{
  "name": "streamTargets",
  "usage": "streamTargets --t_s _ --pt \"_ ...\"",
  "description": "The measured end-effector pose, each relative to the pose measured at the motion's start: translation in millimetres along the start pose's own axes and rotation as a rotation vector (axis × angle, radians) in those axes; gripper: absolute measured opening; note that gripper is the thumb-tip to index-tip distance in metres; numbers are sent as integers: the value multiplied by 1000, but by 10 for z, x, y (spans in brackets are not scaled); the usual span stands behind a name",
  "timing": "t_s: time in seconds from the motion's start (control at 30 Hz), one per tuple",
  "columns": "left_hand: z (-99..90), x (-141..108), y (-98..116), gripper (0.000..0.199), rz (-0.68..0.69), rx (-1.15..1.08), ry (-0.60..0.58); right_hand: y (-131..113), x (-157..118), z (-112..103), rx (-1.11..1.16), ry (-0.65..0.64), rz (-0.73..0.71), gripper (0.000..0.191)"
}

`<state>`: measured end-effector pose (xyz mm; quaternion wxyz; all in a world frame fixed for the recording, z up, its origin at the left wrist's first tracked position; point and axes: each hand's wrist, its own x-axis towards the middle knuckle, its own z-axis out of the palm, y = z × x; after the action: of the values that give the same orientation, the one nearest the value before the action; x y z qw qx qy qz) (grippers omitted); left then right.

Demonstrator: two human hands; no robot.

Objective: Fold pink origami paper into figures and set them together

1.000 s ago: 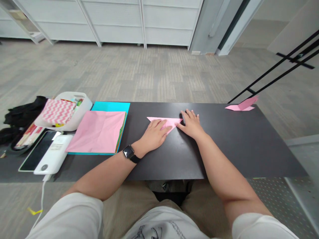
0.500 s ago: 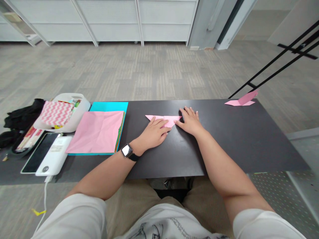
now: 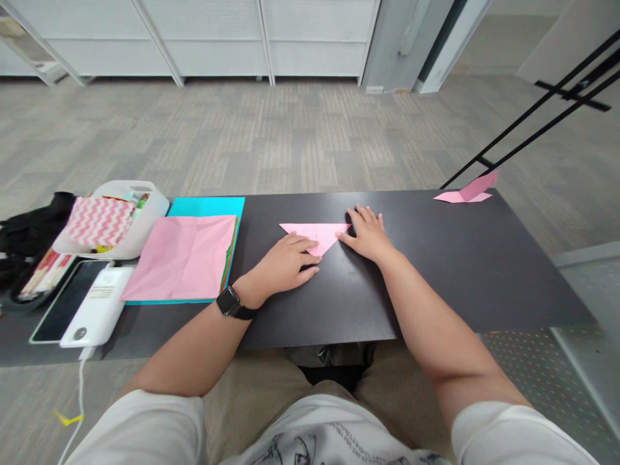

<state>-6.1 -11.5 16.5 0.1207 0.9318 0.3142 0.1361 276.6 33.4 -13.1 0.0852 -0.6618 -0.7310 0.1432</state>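
Note:
A pink sheet of paper folded into a triangle (image 3: 323,234) lies flat on the dark table, its long edge away from me and its point towards me. The fingers of my left hand (image 3: 285,265) rest stretched out on its lower left part and cover some of it. My right hand (image 3: 369,236) lies with fingers spread at the right corner, the thumb touching the paper's edge. Neither hand grips anything. A watch (image 3: 228,301) is on my left wrist.
Pink sheets (image 3: 181,258) lie on a cyan folder (image 3: 208,206) at the left. Beyond are a white basket (image 3: 145,226), a phone (image 3: 68,303) and a cabled white power bank (image 3: 97,309). A folded pink paper shape (image 3: 467,194) stands at the far right edge.
My left hand has slid left and towards me, uncovering more of the folded paper. My right hand stays by the right corner. The view has shifted slightly.

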Motion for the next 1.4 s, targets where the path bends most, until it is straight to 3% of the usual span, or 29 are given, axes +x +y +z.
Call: streamTargets --t_s 0.1,0.23,0.37,0.83,1.17,1.4 --pt "6 -8 -23 28 -13 -6 -15 -14 -27 -2 13 34 -11 87" --pt "18 1 -45 25 5 -18 -3 -123 -110 18 26 100 -191 89" --pt "26 15 -55 24 19 -28 26 -238 -166 93 5 48 -296 101" --pt "76 24 -85 21 7 -93 76 70 -10 -56 -52 -22 54 111" --pt "100 12 -96 22 2 -114 90 197 124 9 -24 59 142 91" --pt "97 21 -75 22 1 -106 75 224 115 34 31 215 126 59"
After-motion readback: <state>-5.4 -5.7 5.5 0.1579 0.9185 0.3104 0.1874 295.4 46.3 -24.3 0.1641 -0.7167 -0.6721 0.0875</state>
